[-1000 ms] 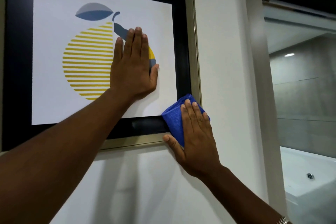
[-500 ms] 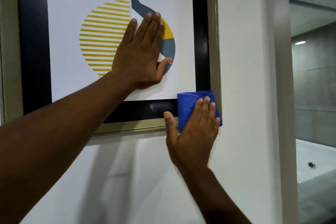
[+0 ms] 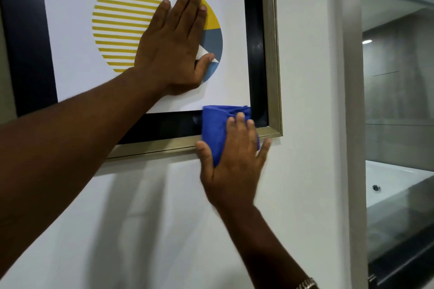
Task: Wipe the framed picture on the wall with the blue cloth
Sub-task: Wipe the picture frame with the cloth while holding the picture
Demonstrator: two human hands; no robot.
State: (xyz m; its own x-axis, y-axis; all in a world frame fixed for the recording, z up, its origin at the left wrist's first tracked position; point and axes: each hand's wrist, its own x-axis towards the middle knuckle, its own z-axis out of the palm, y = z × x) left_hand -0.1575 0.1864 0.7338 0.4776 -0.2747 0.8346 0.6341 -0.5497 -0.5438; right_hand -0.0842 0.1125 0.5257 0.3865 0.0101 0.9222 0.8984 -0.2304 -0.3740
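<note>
The framed picture (image 3: 272,58) hangs on a white wall; it has a metallic outer frame, a black inner border and a print of a yellow-striped fruit. My left hand (image 3: 175,47) lies flat on the glass over the fruit, fingers spread, holding nothing. The blue cloth (image 3: 215,129) is pressed against the bottom right corner of the frame, over the black border and the lower metallic edge. My right hand (image 3: 234,164) presses the cloth flat against the frame, with its thumb on the wall just under the frame.
The white wall (image 3: 164,218) runs below the picture. To the right stands a wall edge (image 3: 352,124), and beyond it a glass pane shows a white bathtub (image 3: 397,183) and grey tiles.
The view has shifted so the picture sits higher and further left. My right hand has slid the cloth a little left along the bottom edge. The left hand stays flat on the glass.
</note>
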